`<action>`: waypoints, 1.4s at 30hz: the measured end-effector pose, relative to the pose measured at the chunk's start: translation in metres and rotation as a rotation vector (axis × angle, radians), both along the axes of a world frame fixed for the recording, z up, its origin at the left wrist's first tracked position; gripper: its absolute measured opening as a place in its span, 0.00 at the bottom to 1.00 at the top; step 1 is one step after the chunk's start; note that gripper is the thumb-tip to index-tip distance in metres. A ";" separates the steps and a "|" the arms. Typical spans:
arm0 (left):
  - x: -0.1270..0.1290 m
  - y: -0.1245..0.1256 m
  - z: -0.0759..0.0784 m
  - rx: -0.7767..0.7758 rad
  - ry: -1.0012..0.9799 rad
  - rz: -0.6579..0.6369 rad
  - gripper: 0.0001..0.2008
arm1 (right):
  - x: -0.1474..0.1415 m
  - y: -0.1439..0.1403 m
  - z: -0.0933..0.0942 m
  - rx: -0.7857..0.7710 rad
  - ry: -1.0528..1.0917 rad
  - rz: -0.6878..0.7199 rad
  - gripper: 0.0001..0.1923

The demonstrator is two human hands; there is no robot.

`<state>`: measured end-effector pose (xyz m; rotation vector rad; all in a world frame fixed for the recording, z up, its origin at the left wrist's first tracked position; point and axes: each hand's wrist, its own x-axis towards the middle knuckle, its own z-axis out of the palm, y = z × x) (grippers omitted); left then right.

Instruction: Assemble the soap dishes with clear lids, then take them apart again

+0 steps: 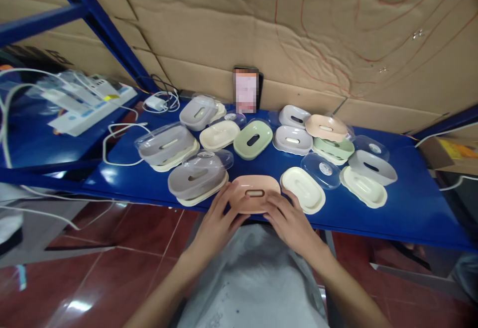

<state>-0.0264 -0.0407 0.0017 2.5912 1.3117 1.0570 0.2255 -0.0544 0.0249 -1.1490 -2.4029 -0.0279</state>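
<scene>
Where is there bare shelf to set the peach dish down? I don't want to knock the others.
Bare blue shelf lies right of the grey dish and cream tray. A smaller patch sits left of the lidded grey dishes. The middle is crowded. Both hands hold the peach dish.

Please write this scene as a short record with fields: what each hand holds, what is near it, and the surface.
left hand: left hand grips the left end of the peach soap dish
right hand: right hand grips the right end of the same dish
dish position: at the near edge of the blue table, slot facing up
left neighbour: grey dish stack under a clear lid
right neighbour: cream dish, beside a loose clear lid
further back: green dish, phone leaning on cardboard
</scene>
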 end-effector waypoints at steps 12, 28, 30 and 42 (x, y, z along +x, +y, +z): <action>0.000 0.010 0.002 -0.093 0.007 -0.044 0.24 | -0.003 0.014 0.009 -0.059 -0.023 -0.006 0.18; 0.001 0.012 -0.005 -0.040 -0.069 -0.075 0.21 | 0.093 0.147 0.035 -0.053 -0.203 -0.297 0.19; 0.002 0.012 -0.006 -0.042 -0.082 -0.073 0.20 | 0.098 0.156 0.033 -0.060 -0.218 -0.280 0.18; 0.003 0.014 -0.005 -0.008 -0.112 -0.079 0.18 | 0.009 0.187 0.045 -0.035 -0.271 0.106 0.21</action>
